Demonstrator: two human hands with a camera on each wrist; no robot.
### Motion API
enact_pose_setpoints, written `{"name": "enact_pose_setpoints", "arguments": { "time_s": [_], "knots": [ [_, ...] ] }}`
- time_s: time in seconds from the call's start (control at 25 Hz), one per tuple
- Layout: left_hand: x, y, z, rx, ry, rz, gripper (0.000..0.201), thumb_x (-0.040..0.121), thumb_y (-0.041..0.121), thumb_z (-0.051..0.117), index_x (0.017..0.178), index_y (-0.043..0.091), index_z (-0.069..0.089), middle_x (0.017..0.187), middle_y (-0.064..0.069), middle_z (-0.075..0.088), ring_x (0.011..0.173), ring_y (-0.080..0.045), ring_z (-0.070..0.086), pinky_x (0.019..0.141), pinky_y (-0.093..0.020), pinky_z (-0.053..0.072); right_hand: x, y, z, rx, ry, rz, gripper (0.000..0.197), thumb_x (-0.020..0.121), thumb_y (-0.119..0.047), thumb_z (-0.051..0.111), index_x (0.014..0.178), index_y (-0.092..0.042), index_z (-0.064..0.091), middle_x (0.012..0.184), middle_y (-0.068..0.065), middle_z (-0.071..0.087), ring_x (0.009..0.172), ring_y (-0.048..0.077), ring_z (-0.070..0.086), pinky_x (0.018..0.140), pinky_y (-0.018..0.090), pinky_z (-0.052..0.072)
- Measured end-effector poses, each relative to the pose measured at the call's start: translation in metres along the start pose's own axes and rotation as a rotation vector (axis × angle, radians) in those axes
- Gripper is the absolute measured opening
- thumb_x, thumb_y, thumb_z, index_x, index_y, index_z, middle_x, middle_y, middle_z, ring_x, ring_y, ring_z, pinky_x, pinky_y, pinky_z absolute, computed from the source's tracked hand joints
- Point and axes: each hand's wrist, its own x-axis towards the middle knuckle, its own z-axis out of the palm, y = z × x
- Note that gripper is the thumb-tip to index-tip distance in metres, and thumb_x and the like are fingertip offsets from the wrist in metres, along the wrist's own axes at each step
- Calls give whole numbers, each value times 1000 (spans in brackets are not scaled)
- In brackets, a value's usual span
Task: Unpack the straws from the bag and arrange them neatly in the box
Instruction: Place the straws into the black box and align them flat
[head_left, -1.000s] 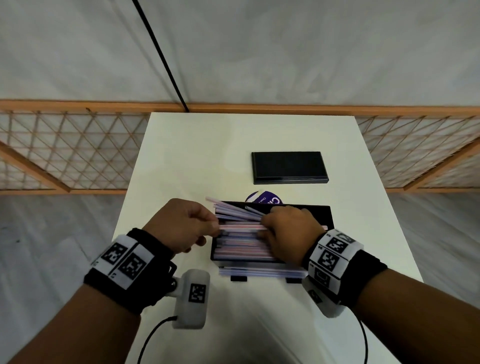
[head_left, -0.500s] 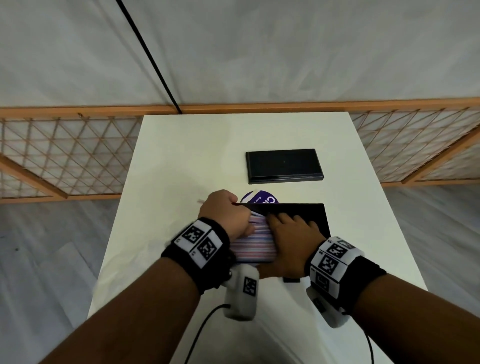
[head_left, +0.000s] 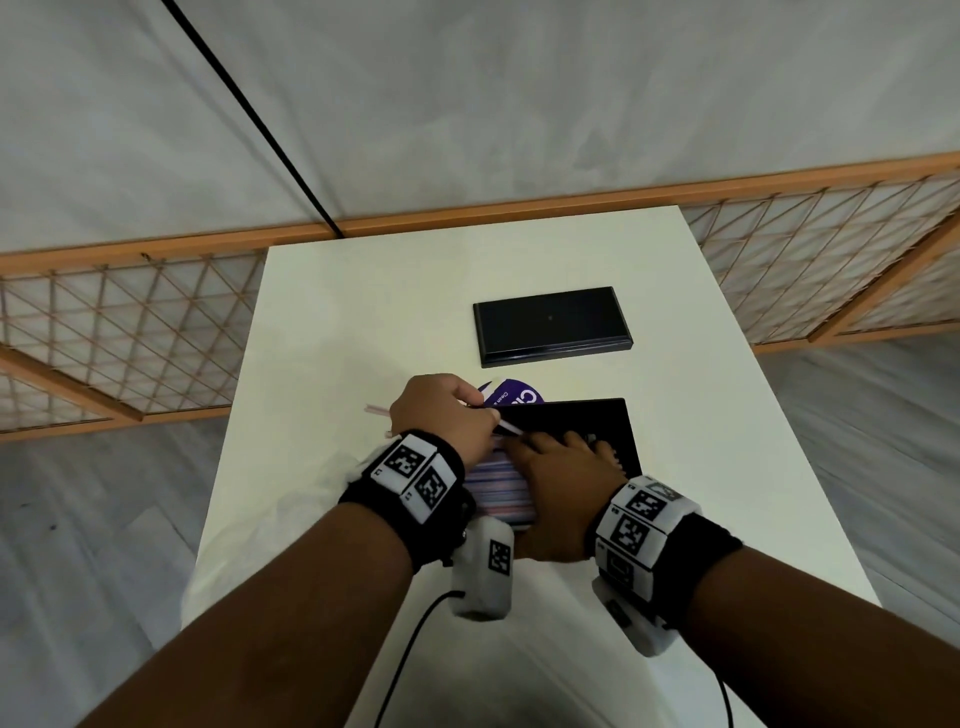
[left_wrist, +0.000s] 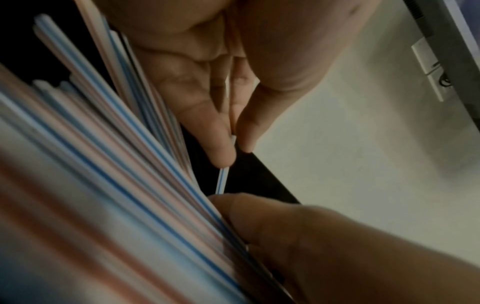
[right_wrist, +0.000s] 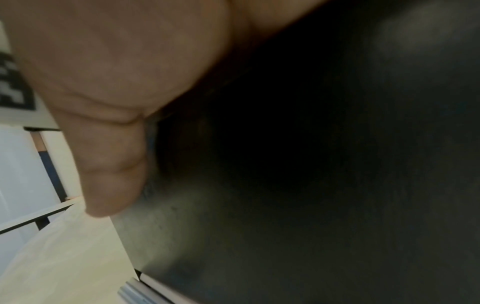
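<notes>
left hand (head_left: 441, 415) is pinching one thin blue-striped plastic straw (left_wrist: 223, 181); right hand (head_left: 561, 483) is pressing flat, fingers straight, on the striped straw stack (head_left: 496, 488) in the black rectangular box (head_left: 597, 421). risk: the stray straw is sliding in skewed, or the stack is fanning out if pressure eases.

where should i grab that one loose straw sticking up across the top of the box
Pinch the loose straw near its left end, coming from the box's left side. It slants over the packed straws, and the right hand covers the right half.

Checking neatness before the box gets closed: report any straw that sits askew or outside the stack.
A few straws jut past the left hand over the table, off the striped stack in the box. That hand pinches one more straw, not yet laid flat.
</notes>
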Motion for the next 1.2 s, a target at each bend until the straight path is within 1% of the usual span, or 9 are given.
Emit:
{"name": "enact_pose_setpoints", "arguments": {
  "time_s": [0.2, 0.4, 0.48, 0.6, 0.68, 0.84, 1.0, 1.12, 1.2],
  "knots": [
    [-7, 5, 4, 56, -1, 42, 5, 62, 24, 75, 64, 28, 75, 67, 3, 76, 68, -24, 76, 72, -40, 64, -3, 1, -4, 79, 45, 6, 100, 62, -73, 70, 144, -31, 31, 140, -2, 40, 129, 29, 40, 112, 53, 25],
    [-23, 20, -30, 75, 75, 88, 8, 64, 22, 67, 62, 26, 74, 60, 8, 73, 69, -18, 75, 76, -37, 63, -9, 5, -9, 180, 130, -8, 118, 49, -81, 72, 144, -31, 24, 141, -8, 41, 126, 21, 43, 110, 49, 34],
    [-32, 22, -50, 32, 66, 87, 7, 63, 18, 68, 62, 22, 74, 54, 2, 71, 62, -21, 74, 69, -39, 63, -13, 6, -12, 189, 178, -24, 124, 47, -87, 66, 147, -33, 19, 146, -11, 36, 130, 18, 38, 111, 48, 33],
    [-39, 16, -78, -19, 23, 72, 18, 71, -2, 69, 57, 9, 68, 51, -7, 65, 46, -21, 60, 45, -26, 51, -15, -1, -16, 149, 205, -47, 116, 52, -91, 58, 147, -39, 16, 148, -13, 32, 133, 18, 33, 112, 48, 27],
    [-40, 7, -91, -53, -15, 50, 16, 75, -6, 69, 62, 4, 68, 56, -12, 64, 46, -20, 57, 44, -25, 46, -14, -8, -14, 85, 187, -74, 107, 59, -92, 50, 147, -44, 13, 149, -12, 31, 135, 19, 31, 113, 50, 24],
    [-38, -15, -99, 206, -105, 100, 13, 77, 14, 81, 71, 8, 72, 65, -5, 72, 56, -17, 66, 53, -28, 51, -13, -16, -2, 19, 178, -43, 95, 67, -92, 34, 143, -37, 25, 139, -9, 43, 128, 21, 40, 113, 52, 24],
    [-28, -26, -92, 291, 155, 91, 41, 77, 49, 78, 97, 19, 59, 87, 3, 64, 82, -18, 62, 70, -31, 45, -5, -11, -3, 11, 157, 97, 121, 47, -104, 28, 141, -28, 32, 139, -5, 47, 127, 23, 44, 113, 50, 29],
    [-12, -33, -80, 39, 65, -55, 49, 85, 52, 67, 123, 26, 52, 101, 0, 64, 96, -28, 66, 91, -46, 54, 0, -12, -4, 1, 61, 114, 135, 36, -107, 34, 147, -31, 21, 142, -2, 41, 131, 26, 40, 114, 54, 26],
    [-11, -35, -75, 100, 49, 26, 26, 91, 42, 64, 110, 24, 64, 100, 2, 68, 95, -27, 68, 88, -41, 55, 2, -16, -4, -59, 33, 94, 134, 35, -105, 40, 147, -37, 19, 139, -1, 39, 129, 29, 38, 112, 57, 25]
  ]
}}
